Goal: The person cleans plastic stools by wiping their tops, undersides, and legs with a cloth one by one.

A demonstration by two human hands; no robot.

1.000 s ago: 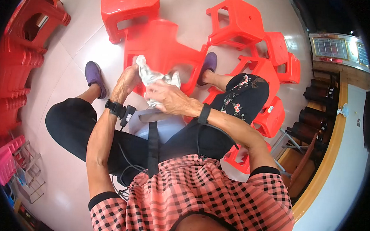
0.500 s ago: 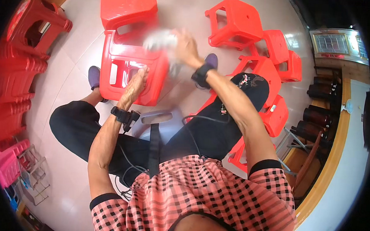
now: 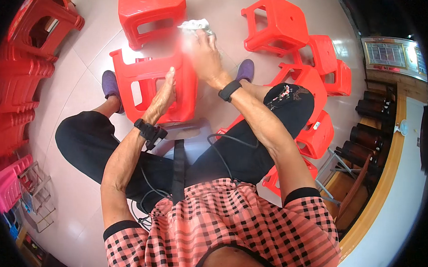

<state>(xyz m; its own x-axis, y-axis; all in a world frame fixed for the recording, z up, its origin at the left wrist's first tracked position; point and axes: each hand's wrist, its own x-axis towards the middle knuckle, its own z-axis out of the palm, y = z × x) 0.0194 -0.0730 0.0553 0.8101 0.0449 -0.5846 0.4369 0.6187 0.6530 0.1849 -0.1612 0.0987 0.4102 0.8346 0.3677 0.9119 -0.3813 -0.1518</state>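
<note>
Glossy pale tiled floor (image 3: pixel 68 198) below the grip, stacked red stools (image 3: pixel 22 87) left of it, wood-edged whitish surface (image 3: pixel 399 189) far right.

Stool (image 3: pixel 150 67) between shoes (image 3: pixel 110 83), stacked stools (image 3: pixel 21 84) left, others right.

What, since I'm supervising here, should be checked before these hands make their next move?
1. Cloth held in the right hand: ok.
2. Left hand at the nearest red stool: ok, though its exact grip is unclear.
3. Right hand touching that stool: cannot tell, the area is blurred.
4. Stool steady on the floor: cannot tell.
5. Right shoe apart from that stool: ok.
</note>
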